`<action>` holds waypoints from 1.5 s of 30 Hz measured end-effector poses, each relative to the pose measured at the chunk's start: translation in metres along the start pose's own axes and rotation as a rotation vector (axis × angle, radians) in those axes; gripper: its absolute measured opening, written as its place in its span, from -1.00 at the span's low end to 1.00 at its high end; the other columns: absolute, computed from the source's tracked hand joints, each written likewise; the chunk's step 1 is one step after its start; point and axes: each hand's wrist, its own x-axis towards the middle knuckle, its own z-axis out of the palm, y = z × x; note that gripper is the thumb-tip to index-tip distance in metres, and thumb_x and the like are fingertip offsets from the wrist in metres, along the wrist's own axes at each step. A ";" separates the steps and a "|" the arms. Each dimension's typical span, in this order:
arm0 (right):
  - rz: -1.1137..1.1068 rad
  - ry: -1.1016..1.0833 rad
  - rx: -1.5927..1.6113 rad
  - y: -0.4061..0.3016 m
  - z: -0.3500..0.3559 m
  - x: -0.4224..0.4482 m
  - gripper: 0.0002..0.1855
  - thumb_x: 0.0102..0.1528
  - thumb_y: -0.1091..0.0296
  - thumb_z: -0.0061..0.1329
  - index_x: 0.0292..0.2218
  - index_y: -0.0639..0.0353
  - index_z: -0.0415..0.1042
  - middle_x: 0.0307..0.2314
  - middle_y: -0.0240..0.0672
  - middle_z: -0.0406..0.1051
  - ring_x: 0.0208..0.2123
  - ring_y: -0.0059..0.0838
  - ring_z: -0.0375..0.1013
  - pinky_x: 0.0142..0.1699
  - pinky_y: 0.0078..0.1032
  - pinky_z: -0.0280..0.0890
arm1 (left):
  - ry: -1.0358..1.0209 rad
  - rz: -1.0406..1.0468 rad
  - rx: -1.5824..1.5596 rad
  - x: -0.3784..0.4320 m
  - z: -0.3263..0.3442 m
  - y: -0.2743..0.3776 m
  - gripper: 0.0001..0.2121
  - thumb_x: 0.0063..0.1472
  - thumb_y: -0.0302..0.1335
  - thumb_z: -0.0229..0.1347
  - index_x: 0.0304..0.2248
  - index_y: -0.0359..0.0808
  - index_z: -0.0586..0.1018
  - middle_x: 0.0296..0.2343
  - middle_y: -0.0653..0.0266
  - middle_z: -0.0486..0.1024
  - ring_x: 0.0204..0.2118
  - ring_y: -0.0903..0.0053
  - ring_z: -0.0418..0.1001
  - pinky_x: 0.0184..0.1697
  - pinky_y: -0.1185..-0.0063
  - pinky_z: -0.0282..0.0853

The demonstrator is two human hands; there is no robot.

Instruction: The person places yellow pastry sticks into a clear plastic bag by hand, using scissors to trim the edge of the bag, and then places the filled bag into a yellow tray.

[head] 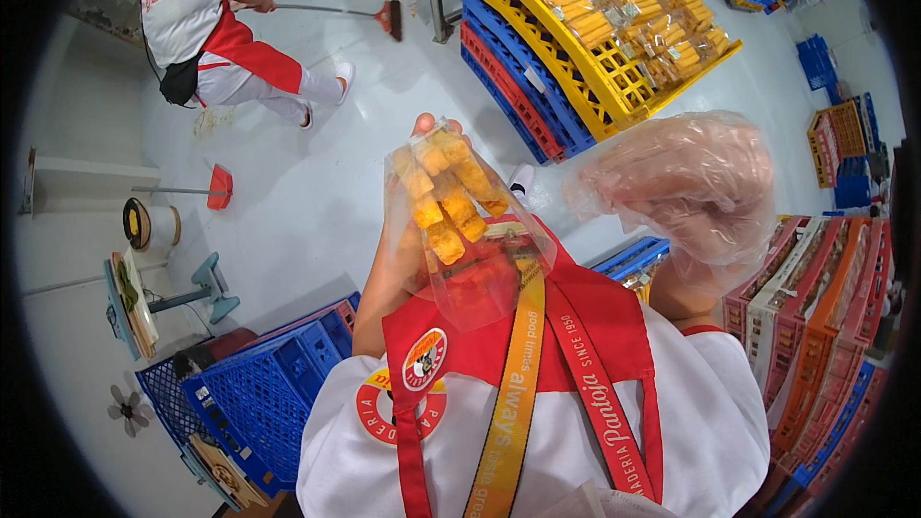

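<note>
My left hand (426, 124) holds a clear plastic bag (471, 298) in front of my chest, its fingertips showing at the far end. Several golden bread sticks (460, 208) lie inside, bunched towards that end, while the near part of the bag is slack. Much of the hand is hidden behind the bag and the bread. My right hand (683, 191), inside a loose clear plastic glove, is raised to the right, apart from the bag. Its fingers are bent, and the crinkled plastic hides whether anything is between them.
Ahead, a yellow crate (619, 75) with bagged bread sticks tops a stack of blue and red crates (504, 79). Another person (209, 29) sweeps with a broom (388, 20). A red dustpan (220, 187) and blue crates (259, 403) are on the left; stacked crates (813, 302) stand right.
</note>
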 end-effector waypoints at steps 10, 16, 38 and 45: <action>0.082 -0.267 -0.051 0.028 0.008 -0.014 -0.82 -0.10 0.57 0.14 -0.36 0.32 0.55 -0.36 -0.06 0.55 -0.33 -0.14 0.57 -0.24 -0.40 0.42 | -0.026 0.001 0.109 0.003 0.007 -0.001 -0.71 0.19 -0.40 0.14 -0.14 -0.01 0.33 -0.21 0.26 0.29 -0.10 0.42 0.27 -0.11 0.53 0.44; 0.203 -0.326 -0.006 0.027 0.014 -0.013 -0.81 -0.09 0.56 0.17 -0.35 0.29 0.53 -0.30 -0.06 0.54 -0.26 -0.11 0.55 -0.18 -0.37 0.41 | -0.169 -0.027 0.070 0.009 -0.018 0.005 -0.43 -0.03 -0.28 0.39 -0.06 -0.11 0.35 -0.13 0.19 0.36 -0.06 0.27 0.42 -0.07 0.34 0.47; 0.829 0.877 0.480 0.205 0.009 -0.060 -0.76 0.09 0.29 0.07 -0.33 0.32 0.47 -0.47 -0.32 0.49 -0.45 -0.55 0.46 -0.35 -0.61 0.32 | 0.062 -0.419 0.772 0.029 0.000 0.011 -0.25 0.31 0.05 -0.13 0.24 -0.40 0.07 0.10 -0.12 0.29 0.10 -0.12 0.32 0.14 0.12 0.27; 0.848 0.835 0.963 0.256 0.036 -0.092 -0.71 0.19 0.34 -0.05 -0.12 0.35 0.43 -0.31 -0.28 0.51 -0.42 -0.55 0.49 -0.41 -0.64 0.36 | -0.004 -0.421 0.676 0.039 0.028 0.010 -0.25 0.32 -0.06 -0.11 0.23 -0.52 -0.04 0.06 -0.38 0.25 0.07 -0.17 0.33 0.13 0.22 0.32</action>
